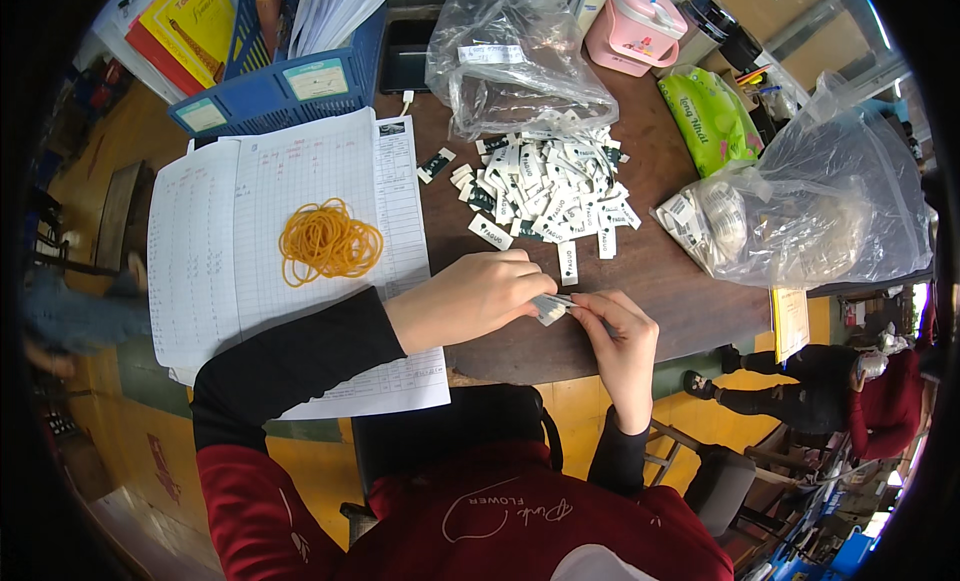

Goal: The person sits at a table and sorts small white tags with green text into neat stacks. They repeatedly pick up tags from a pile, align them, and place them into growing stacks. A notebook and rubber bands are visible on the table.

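Observation:
Between my two hands, close to the table's front edge, is a small stack of white fabric labels [549, 309]. My left hand [480, 296] comes in from the left and is closed round one end of the stack. From the right, my right hand [622, 343] pinches the stack's other end between thumb and fingertips. Just beyond my hands lies a loose heap of labels [550, 186], white ones mixed with dark green. A single white label [568, 263] lies nearest my fingers, at the heap's near side.
A tangle of orange rubber bands [330, 243] rests on an open notebook [200, 251] at left. Behind stand a blue file basket [275, 91], a phone [405, 56] and a clear plastic bag [520, 81]. At right are a green wipes pack [708, 121] and a filled plastic bag [800, 226].

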`<state>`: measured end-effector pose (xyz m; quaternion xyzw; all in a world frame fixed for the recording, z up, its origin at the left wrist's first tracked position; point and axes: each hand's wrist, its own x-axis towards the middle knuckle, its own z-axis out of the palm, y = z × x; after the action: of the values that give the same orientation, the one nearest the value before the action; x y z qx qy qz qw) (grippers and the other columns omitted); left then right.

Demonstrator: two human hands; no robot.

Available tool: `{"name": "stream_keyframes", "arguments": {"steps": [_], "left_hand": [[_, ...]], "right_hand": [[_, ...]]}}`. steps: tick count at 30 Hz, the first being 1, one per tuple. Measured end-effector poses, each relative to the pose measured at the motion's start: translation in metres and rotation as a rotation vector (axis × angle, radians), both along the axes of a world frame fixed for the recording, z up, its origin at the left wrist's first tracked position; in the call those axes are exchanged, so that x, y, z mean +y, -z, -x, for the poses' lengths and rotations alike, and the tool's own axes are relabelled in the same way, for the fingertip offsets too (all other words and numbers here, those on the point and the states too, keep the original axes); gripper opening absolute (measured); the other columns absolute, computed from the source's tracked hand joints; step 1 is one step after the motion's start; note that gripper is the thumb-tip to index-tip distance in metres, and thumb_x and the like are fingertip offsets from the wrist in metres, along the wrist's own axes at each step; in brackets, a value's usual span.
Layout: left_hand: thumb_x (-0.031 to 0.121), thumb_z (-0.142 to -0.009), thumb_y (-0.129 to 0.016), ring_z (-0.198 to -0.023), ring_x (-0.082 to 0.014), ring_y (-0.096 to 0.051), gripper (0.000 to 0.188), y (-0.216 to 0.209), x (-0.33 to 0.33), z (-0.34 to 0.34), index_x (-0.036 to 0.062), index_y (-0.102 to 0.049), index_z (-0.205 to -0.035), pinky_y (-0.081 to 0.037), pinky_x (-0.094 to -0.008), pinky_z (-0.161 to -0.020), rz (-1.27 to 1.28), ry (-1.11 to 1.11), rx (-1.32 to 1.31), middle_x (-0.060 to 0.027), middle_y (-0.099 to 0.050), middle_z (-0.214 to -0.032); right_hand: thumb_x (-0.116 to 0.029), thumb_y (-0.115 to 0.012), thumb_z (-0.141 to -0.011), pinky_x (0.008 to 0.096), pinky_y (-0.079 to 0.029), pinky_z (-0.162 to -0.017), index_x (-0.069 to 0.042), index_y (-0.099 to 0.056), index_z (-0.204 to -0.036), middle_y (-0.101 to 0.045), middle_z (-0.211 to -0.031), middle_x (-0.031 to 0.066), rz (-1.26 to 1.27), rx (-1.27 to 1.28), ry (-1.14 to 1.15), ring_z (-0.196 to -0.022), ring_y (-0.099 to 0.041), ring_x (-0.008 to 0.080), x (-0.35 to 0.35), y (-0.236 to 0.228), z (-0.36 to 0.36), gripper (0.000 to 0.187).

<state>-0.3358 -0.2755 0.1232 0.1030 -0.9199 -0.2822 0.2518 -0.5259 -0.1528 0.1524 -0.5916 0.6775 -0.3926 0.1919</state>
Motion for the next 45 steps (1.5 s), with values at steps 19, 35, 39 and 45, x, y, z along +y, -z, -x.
{"name": "stream_keyframes", "arguments": {"steps": [19,35,39,45], "left_hand": [[0.013,-0.08,-0.077,-0.093,-0.0218,-0.066,0.018,-0.003,0.0,0.0,0.0034,-0.074,-0.095,-0.056,-0.0355,-0.08,0.045,-0.046,0.012,-0.0047,-0.072,-0.097],[0.01,-0.084,-0.074,-0.095,-0.0293,-0.067,0.03,0.0,0.003,0.0,0.0004,-0.068,-0.112,-0.056,-0.0389,-0.082,0.005,-0.132,0.008,-0.0115,-0.067,-0.101],[0.01,-0.085,-0.073,-0.096,-0.0294,-0.066,0.03,0.002,0.002,0.0,-0.0004,-0.068,-0.113,-0.055,-0.0388,-0.084,0.001,-0.132,0.0,-0.0115,-0.066,-0.102],[0.011,-0.086,-0.072,-0.096,-0.0294,-0.064,0.026,0.002,0.003,-0.001,0.0001,-0.068,-0.109,-0.054,-0.0389,-0.084,0.026,-0.135,-0.038,-0.0108,-0.065,-0.101]], "right_hand": [[0.005,-0.07,-0.087,0.0266,-0.052,-0.072,0.004,-0.074,-0.097,-0.072,-0.09,0.0111,0.1,-0.028,0.113,-0.078,-0.068,0.0162,-0.009,0.01,0.018,0.011],[-0.004,-0.069,-0.09,0.0419,-0.042,-0.109,0.005,-0.051,-0.141,-0.049,-0.147,0.0251,0.114,-0.01,0.058,-0.135,-0.049,0.0373,0.002,0.021,-0.02,0.055],[-0.011,-0.071,-0.09,0.0508,-0.032,-0.116,0.006,-0.046,-0.146,-0.036,-0.156,0.0287,0.0,0.311,-0.077,-0.145,-0.033,0.0484,0.004,0.025,-0.028,0.064],[-0.011,-0.072,-0.09,0.0482,-0.034,-0.116,0.005,-0.039,-0.15,-0.036,-0.156,0.0291,0.0,0.216,-0.061,-0.145,-0.034,0.0463,0.005,0.025,-0.032,0.071]]}}
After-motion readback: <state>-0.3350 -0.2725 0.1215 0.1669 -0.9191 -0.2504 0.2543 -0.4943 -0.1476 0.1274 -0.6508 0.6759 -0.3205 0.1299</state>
